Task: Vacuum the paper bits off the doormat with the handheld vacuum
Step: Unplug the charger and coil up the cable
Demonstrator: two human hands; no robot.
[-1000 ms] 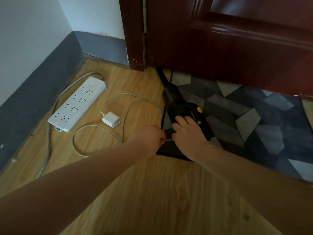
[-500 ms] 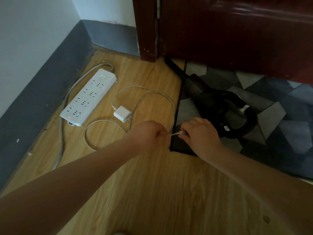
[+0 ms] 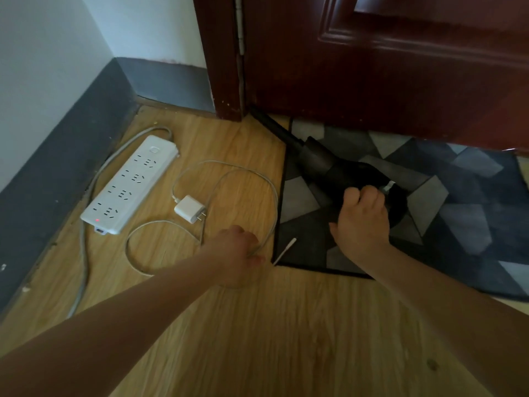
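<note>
The black handheld vacuum [image 3: 323, 167] lies on the left part of the grey patterned doormat [image 3: 463, 213], its nozzle pointing up-left toward the door corner. My right hand [image 3: 362, 217] grips the vacuum's handle. My left hand [image 3: 236, 250] holds the white charging cable [image 3: 269, 196] near its free end, whose plug tip [image 3: 284, 250] sticks out over the mat's left corner. I cannot make out any paper bits on the mat.
A white power strip [image 3: 130, 184] with a red light lies on the wooden floor at left, its grey cord running along the dark skirting. A white charger adapter [image 3: 190, 209] lies unplugged beside it. A dark red door [image 3: 386, 70] stands behind the mat.
The cable plug has come out of the vacuum. My right hand let go of the plug end and moved up onto the vacuum's handle. My left hand stays on the cable.
</note>
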